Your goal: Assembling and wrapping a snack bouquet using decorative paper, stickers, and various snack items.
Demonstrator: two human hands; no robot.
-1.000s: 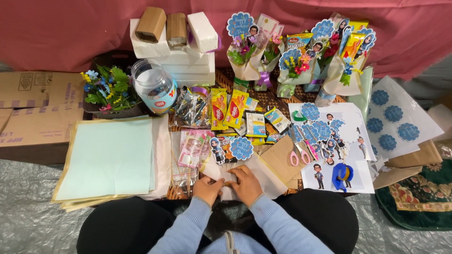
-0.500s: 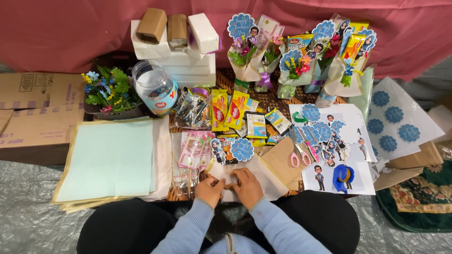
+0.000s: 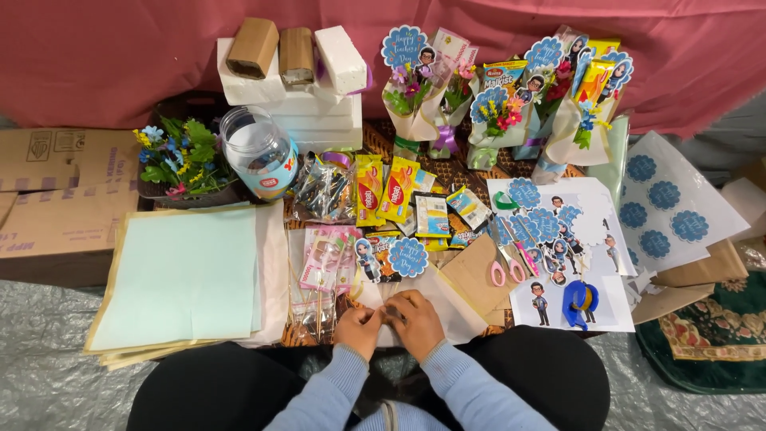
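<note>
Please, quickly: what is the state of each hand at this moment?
Left hand: fingers curled, pinching something small over the white paper; what it is cannot be told.
Right hand: fingers curled, touching the left hand's fingertips at that same spot.

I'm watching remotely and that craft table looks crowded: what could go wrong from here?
1. The left hand and right hand work beside thin wooden skewers; a poke seems possible.
2. The pink-handled scissors lie close to the right hand; an elbow sweep might knock them.
</note>
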